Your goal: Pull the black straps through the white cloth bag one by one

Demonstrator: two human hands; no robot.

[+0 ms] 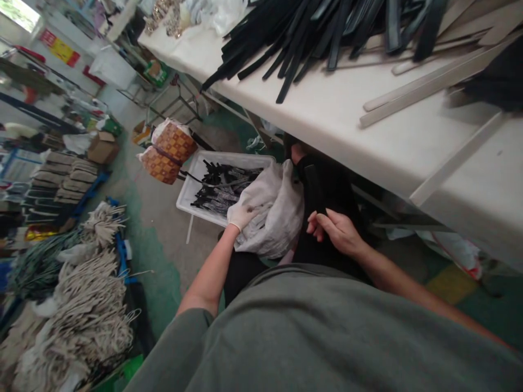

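Note:
My left hand, in a white glove, rests on a crumpled white plastic bag that lies on my lap below the table edge; its fingers curl into the bag's folds. My right hand, bare, lies on black fabric beside the bag, with its fingers bent and pinching the edge of a black strap. Just beyond the bag stands a white plastic tray holding several black strap pieces.
A white worktable runs across the upper right, bearing a pile of long black straps and beige strips. Bundles of cream cord handles lie on the floor at left. Checkered bags and stacked boxes stand farther back.

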